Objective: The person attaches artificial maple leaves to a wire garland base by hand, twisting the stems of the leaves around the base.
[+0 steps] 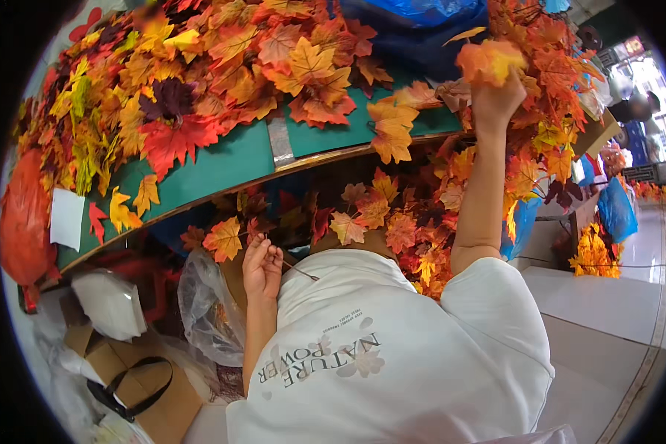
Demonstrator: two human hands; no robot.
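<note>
My left hand (262, 268) is closed near my lap, pinching a thin dark stem (301, 271) whose end sticks out over my white shirt. Autumn-coloured artificial maple leaves (349, 226) lie across my lap just beyond it; I cannot tell which of them join the stem. At the far right my right hand (500, 100) is raised over the table edge with fingers closed on an orange-yellow artificial maple leaf (490, 62), smeared by motion. Below that hand, a dense hanging mass of similar leaves (525, 174) runs along my right forearm.
Heaped leaves cover much of the green table (333, 135). A blue plastic bag (429, 11) sits at its far side; a red bag (28, 222) hangs at the left. Below are a cardboard box (144, 377) and a clear bag (209, 307). Another blue bag (617, 210) is at right.
</note>
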